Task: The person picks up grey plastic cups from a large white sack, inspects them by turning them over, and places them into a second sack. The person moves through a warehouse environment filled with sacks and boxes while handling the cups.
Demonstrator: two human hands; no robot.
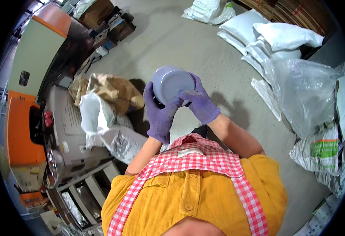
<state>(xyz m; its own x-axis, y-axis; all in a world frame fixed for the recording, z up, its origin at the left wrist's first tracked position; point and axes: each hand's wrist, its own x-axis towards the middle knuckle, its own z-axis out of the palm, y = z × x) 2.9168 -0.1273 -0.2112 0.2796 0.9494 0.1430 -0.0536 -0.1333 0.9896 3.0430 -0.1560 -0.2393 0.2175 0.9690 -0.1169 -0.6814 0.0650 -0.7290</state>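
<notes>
Both my hands wear purple gloves and hold a pale lilac bowl (172,83) upside down in front of my chest. My left hand (159,112) grips its near left rim from below. My right hand (201,102) wraps the right side, fingers laid across the rim. The bowl's inside is hidden. Below them I see my yellow shirt and a red-and-white checked apron (198,157).
A brown paper sack (115,91) and white printed sacks (119,139) lean by a grey and orange machine (60,129) on the left. White filled bags (276,37) and clear plastic bags (304,92) pile up on the right. Grey concrete floor (188,43) lies ahead.
</notes>
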